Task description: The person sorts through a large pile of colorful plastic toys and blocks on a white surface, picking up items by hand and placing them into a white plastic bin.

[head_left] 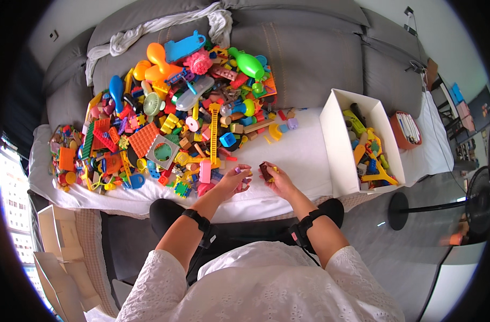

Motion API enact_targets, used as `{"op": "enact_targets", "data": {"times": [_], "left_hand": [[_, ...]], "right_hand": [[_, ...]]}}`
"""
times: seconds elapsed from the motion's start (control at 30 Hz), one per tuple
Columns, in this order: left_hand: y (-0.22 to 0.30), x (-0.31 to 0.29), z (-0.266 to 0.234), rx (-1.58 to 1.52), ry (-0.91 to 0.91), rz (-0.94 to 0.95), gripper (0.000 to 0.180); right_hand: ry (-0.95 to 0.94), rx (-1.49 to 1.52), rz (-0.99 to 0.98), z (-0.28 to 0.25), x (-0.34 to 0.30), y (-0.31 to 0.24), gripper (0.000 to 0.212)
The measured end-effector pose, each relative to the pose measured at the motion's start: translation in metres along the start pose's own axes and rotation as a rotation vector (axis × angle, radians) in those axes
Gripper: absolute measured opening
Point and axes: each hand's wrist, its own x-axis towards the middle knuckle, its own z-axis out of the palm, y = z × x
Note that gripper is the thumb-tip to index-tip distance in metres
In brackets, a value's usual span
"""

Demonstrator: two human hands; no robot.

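Observation:
My right hand (278, 180) pinches a small dark brown toy block (266, 171), with a bit of yellow showing by the fingers. Close to its left, my left hand (234, 181) is curled around small pieces, purple and yellow in part; their kind is too small to make out. Both hands are above the white sheet (304, 145) at the sofa's front edge, apart from each other. Just beyond the left hand lie a pink block (204, 172) and a yellow toy ladder (214, 134), at the near edge of a large heap of mixed plastic toys.
A white box (337, 155) partly filled with toys stands at the right, with an orange-red container (404, 131) of white items beside it. Orange, blue and green toys, including a green bowling pin (247, 63), top the heap. A black fan (476, 201) stands far right; cardboard boxes (60, 231) lie lower left.

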Motion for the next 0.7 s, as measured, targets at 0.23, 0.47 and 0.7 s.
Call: {"op": "enact_targets", "data": {"times": [0.23,0.47,0.7], "left_hand": [[0.023,0.017,0.061,0.034,-0.053,-0.171,0.016],[0.084,0.057,0.258,-0.272,-0.545,-0.005,0.050],[0.066,0.062,0.283,-0.037,-0.588,0.178,0.068]], "right_hand": [[0.071,0.244,-0.133,-0.008,-0.064,-0.056,0.028],[0.433,0.027,-0.816,-0.050,-0.164,-0.181,0.044],[0.720,-0.391,-0.993,-0.129,-0.156,-0.173,0.047]]}}
